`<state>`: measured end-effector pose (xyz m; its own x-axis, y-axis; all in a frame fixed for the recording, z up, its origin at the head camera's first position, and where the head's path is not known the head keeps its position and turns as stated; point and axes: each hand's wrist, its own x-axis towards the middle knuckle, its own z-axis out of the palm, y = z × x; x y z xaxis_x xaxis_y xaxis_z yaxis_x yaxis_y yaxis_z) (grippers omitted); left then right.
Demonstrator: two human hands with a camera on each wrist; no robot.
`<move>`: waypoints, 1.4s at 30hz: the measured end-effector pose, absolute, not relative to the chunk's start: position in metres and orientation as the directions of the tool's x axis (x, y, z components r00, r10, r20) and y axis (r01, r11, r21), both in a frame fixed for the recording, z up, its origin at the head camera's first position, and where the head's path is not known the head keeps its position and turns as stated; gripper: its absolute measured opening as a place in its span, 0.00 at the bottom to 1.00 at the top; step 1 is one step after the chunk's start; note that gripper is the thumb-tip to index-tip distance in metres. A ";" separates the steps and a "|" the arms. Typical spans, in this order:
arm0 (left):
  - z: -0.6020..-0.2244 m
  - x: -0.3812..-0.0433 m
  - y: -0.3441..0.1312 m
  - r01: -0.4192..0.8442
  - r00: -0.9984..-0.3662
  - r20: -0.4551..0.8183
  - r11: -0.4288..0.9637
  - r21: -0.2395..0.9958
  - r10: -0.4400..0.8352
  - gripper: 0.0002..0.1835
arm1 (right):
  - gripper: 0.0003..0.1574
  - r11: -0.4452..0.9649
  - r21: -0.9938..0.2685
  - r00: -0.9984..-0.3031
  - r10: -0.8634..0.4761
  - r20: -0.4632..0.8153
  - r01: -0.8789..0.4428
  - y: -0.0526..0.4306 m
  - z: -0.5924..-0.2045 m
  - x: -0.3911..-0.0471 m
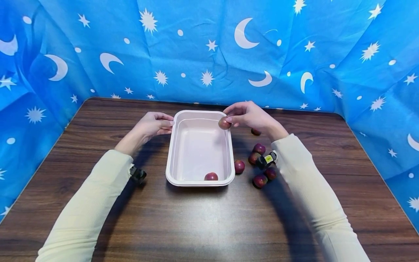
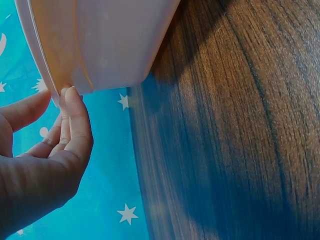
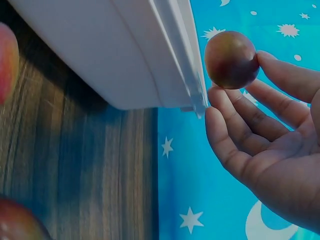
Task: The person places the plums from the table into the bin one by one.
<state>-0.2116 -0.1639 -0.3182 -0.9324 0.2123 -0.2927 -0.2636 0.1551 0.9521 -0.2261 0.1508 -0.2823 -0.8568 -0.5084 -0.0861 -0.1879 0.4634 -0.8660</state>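
A white rectangular plastic tub [image 1: 199,145] stands on the table, with one plum [image 1: 211,176] inside at its near end. At the tub's left side, my left hand [image 1: 154,125] pinches the rim between thumb and fingers, as the left wrist view also shows. My right hand [image 1: 250,115] holds a reddish-brown plum [image 3: 231,60] between thumb and fingertips, over the tub's far right rim in the head view. In the right wrist view the lower fingers lie beside the tub's edge, and the plum sits at rim height.
Right of the tub lie several loose plums, one [image 1: 239,167] close to its wall and another [image 1: 256,131] partly hidden behind the right hand. The dark wooden table [image 1: 203,225] ends at a blue curtain [image 1: 196,47] with moons and stars.
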 end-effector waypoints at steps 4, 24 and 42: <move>-0.318 -0.211 -0.164 -0.261 -0.933 -0.290 0.156 0.953 0.213 0.19 | 0.19 0.459 -0.872 -0.866 -0.492 -0.088 -0.171 0.145 -0.284 -0.224; -0.319 -0.212 -0.163 -0.262 -0.934 -0.291 0.156 0.952 0.208 0.20 | 0.17 0.422 -0.890 -0.872 -0.485 -0.062 -0.172 0.140 -0.287 -0.219; -0.320 -0.212 -0.163 -0.267 -0.935 -0.290 0.133 0.955 0.205 0.20 | 0.20 0.434 -0.884 -0.862 -0.501 -0.075 -0.175 0.161 -0.282 -0.218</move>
